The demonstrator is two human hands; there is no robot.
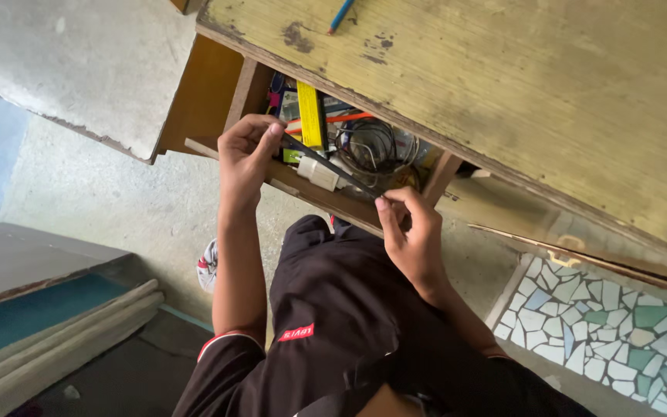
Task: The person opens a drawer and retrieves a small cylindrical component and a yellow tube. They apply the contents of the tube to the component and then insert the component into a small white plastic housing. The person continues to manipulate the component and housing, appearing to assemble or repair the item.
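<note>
Head view: an open wooden drawer (326,202) sticks out from under a worn, yellow-green desk top (503,93), and both hands work over it. The left hand (245,158) is at the drawer's left end, fingers curled shut and pinching one end of a thin dark strip (332,164), seemingly a blade or flat band. The right hand (414,232) is at the drawer's front edge towards the right, thumb and forefinger closed on the strip's other end. The strip runs slantwise between them, stretched just above the drawer's contents.

Inside the drawer, behind the strip, stands a yellow box-shaped object (312,116); to the right of it lies a coil of dark wire (370,147); a small white plug-like block (316,171) sits near the front edge, right under the strip. A blue pen (340,14) rests on the desk top, well apart from the drawer. Below the drawer are the person's dark shorts (341,309) and a sneaker (208,265) on the concrete floor.

As I judge it, the strip is thin and gripped only at its tips, so it could spring free, slip, or nick a fingertip if it is bent harder. Its edge also passes close to the wire coil and could snag it. The drawer is pulled far out and might tip under pressure.
</note>
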